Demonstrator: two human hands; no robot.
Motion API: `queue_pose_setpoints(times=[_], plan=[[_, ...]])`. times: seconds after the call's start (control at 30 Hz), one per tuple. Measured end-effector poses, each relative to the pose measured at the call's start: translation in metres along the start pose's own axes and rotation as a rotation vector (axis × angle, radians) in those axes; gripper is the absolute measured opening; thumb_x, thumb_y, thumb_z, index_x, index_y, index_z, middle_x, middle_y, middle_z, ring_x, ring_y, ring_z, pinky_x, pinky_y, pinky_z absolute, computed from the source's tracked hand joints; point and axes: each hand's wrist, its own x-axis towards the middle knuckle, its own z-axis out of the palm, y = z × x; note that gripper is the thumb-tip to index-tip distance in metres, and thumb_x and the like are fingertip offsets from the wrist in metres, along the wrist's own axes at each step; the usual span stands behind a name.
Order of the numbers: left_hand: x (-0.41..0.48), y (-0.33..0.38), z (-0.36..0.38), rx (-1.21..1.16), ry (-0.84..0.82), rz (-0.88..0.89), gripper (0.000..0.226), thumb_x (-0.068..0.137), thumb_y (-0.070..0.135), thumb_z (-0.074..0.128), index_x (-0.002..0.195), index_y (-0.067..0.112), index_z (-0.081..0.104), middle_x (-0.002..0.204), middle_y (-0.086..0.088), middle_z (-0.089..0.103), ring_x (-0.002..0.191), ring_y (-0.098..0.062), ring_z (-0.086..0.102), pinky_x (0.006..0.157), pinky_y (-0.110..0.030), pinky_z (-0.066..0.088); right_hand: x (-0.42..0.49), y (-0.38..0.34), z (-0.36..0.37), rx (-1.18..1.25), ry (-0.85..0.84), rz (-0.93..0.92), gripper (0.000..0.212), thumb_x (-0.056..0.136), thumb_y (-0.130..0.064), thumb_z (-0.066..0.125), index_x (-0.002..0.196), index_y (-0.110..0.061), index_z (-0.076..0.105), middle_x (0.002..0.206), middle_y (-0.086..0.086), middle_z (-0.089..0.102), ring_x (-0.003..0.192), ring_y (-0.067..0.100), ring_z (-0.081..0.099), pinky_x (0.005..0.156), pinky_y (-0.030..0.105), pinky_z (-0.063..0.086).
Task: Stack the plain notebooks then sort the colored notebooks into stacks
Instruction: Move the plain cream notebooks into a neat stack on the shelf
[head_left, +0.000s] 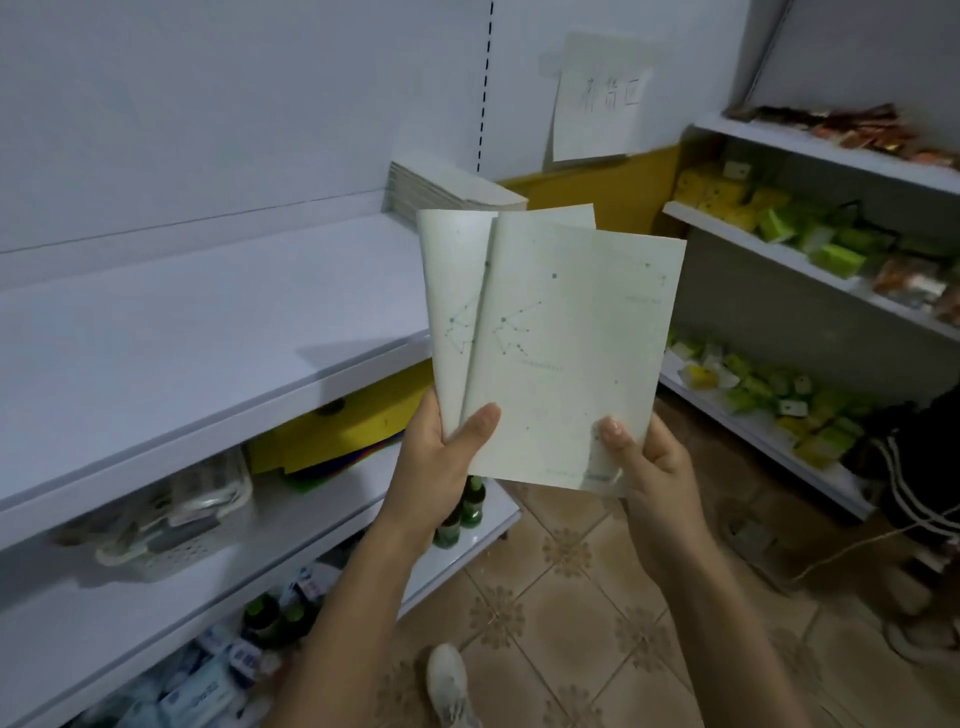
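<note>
1. A white basket (171, 525) on the lower shelf (317, 512) holds blurred items.
2. The left hand (441, 452) grips two pale notebooks (561, 338) by their bottom edge, held in midair.
3. A notebook stack (447, 187) lies on the top shelf (208, 322) behind them.
4. The right hand (649, 467) pinches the front one's corner.

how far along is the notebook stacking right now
Done: a stack of notebooks sits at the far end of the white shelf. In hand: two pale notebooks, fanned out, the left hand gripping both at the bottom and the right hand pinching the front one's lower corner. Left: these two are not yet on the stack, and no sorted coloured stacks are in view.
</note>
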Motion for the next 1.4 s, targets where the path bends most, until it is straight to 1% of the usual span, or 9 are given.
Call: queue_pose_setpoints(times=[0.13,0.3,0.53,0.77,0.9,1.03,1.2,1.3,1.4], plan=[[0.069,-0.001,0.021,-0.059,-0.047,0.014,0.026,0.09,0.014,0.059,0.113,0.025,0.055,0.107,0.005,0.069,0.099,-0.009,0.066,0.076,-0.021,0.053,0.064,-0.012,-0.006,-0.01,0.056,-0.024,0.023,0.093,-0.021,0.054,0.113,-0.028,0.062,0.107,-0.006,0.071,0.099,0.02,0.067,0.075,0.038,0.056],[0.156,0.003,0.038,-0.066,-0.032,0.052,0.03,0.087,0.023,0.062,0.114,0.018,0.051,0.106,-0.001,0.066,0.09,-0.005,0.066,0.07,-0.018,0.052,0.146,-0.028,-0.002,0.006,0.068,-0.046,0.028,0.091,-0.03,0.057,0.118,-0.026,0.062,0.114,0.004,0.069,0.103,0.033,0.065,0.085,0.06,0.052],[0.236,0.007,0.033,-0.069,0.06,0.015,0.024,0.099,0.037,0.036,0.107,0.024,0.054,0.09,0.008,0.063,0.081,-0.001,0.062,0.065,-0.019,0.052,0.233,-0.016,0.023,0.03,0.084,-0.059,0.025,0.095,-0.02,0.053,0.118,-0.019,0.06,0.103,-0.002,0.07,0.086,0.013,0.068,0.059,0.02,0.053],[0.296,0.021,0.015,0.19,0.263,0.177,0.017,0.1,0.026,0.041,0.088,0.021,0.052,0.078,0.007,0.058,0.068,-0.004,0.053,0.059,-0.031,0.049,0.315,-0.007,0.065,-0.006,0.025,0.023,0.022,0.097,-0.026,0.052,0.116,-0.02,0.06,0.107,-0.005,0.07,0.096,0.014,0.065,0.075,0.027,0.052],[0.331,0.028,0.016,0.258,0.404,0.215,0.022,0.099,0.024,0.044,0.081,0.015,0.054,0.072,0.004,0.058,0.064,-0.005,0.049,0.056,-0.021,0.04,0.364,-0.016,0.074,-0.05,-0.046,-0.039,0.02,0.097,-0.022,0.051,0.115,-0.02,0.06,0.104,-0.009,0.069,0.094,0.008,0.065,0.068,0.019,0.048],[0.373,0.028,0.023,0.294,0.537,0.218,0.026,0.097,0.023,0.045,0.085,0.002,0.055,0.083,-0.019,0.058,0.068,-0.014,0.048,0.059,-0.026,0.038,0.416,-0.024,0.078,-0.091,-0.123,-0.089,0.014,0.097,-0.02,0.051,0.106,-0.028,0.059,0.098,-0.016,0.067,0.089,0.004,0.065,0.068,0.017,0.049],[0.407,0.017,0.034,0.384,0.626,0.181,0.024,0.097,0.025,0.044,0.082,0.016,0.06,0.071,0.003,0.061,0.061,-0.003,0.051,0.053,-0.013,0.038,0.47,-0.025,0.078,-0.137,-0.213,-0.134,0.017,0.096,-0.013,0.051,0.099,-0.027,0.059,0.091,-0.016,0.068,0.081,-0.005,0.065,0.061,0.013,0.05],[0.423,0.0,0.031,0.535,0.681,0.148,0.025,0.1,0.024,0.037,0.111,0.023,0.06,0.098,0.01,0.066,0.089,0.002,0.059,0.073,-0.014,0.047,0.493,-0.011,0.079,-0.218,-0.294,-0.138,0.012,0.096,-0.015,0.05,0.102,-0.022,0.057,0.096,-0.013,0.066,0.083,0.0,0.064,0.061,0.015,0.049],[0.431,-0.022,0.027,0.723,0.738,0.062,0.044,0.101,0.023,0.034,0.145,0.019,0.034,0.14,-0.001,0.047,0.129,-0.019,0.043,0.102,-0.027,0.033,0.508,0.006,0.082,-0.307,-0.353,-0.142,0.01,0.097,-0.018,0.049,0.103,-0.02,0.056,0.097,-0.008,0.064,0.087,0.008,0.062,0.068,0.028,0.051]])
